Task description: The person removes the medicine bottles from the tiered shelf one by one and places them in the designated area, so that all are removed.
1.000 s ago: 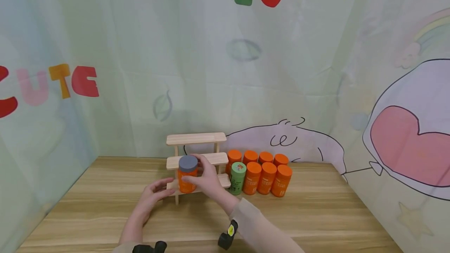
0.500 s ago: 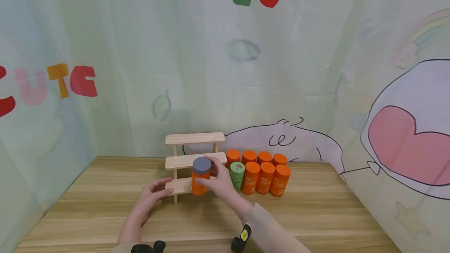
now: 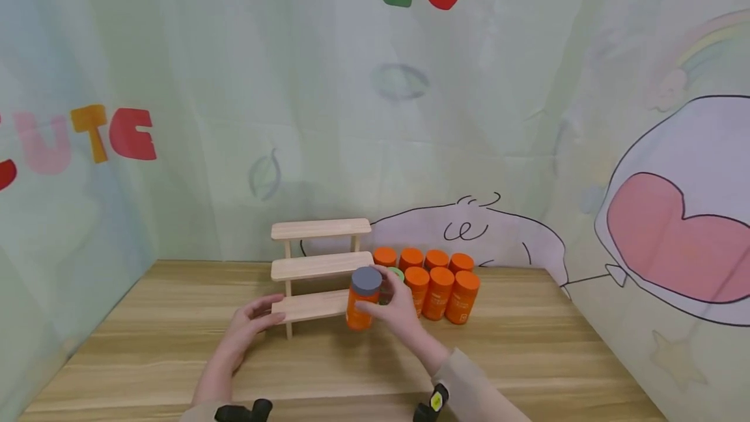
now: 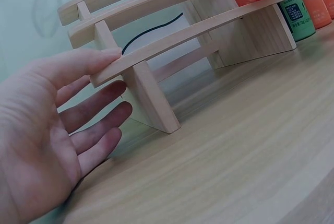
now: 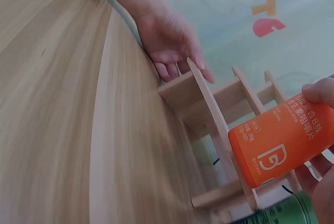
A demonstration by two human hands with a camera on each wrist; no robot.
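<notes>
My right hand [image 3: 401, 311] grips an orange supplement bottle [image 3: 359, 313] with a grey lid, thumb on the near side. The bottle hangs upright at the right end of the lowest tier of a three-tier wooden rack [image 3: 321, 267]. Its printed label shows in the right wrist view, where the bottle [image 5: 284, 135] overlaps the rack's edge. My left hand [image 3: 241, 332] holds the left end of that lowest tier. In the left wrist view, the left thumb lies on top of the tier, with fingers [image 4: 99, 106] below it.
Right of the rack stand several orange-capped bottles [image 3: 438, 298] in two rows. A green bottle [image 4: 298, 12] stands beside them, mostly hidden in the head view behind my right hand. The wood-grain table [image 3: 328, 370] meets a printed curtain [image 3: 293, 116] at the back.
My right hand has carried the grey-lidded bottle rightward, from in front of the rack's left part to its right end. The left hand keeps its hold on the rack.
</notes>
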